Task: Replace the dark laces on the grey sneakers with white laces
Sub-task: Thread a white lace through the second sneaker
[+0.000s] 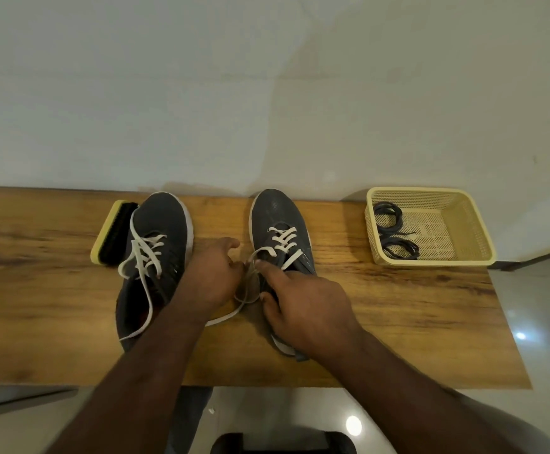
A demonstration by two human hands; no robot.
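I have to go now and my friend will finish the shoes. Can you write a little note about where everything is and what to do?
Left hand and right hand both pinch the white lace of the right sneaker.
Left sneaker: white lace through, loose, not tied.
Dark laces lie coiled in the basket.
Done: dark laces out, white laces threaded in both.
Left: tie both shoes.

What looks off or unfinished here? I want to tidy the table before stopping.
Nothing is damaged or spilled. The left sneaker's white lace hangs loose and untied, one end trailing over its heel. Both hands are at the right sneaker's lace. The dark laces lie coiled in the basket.
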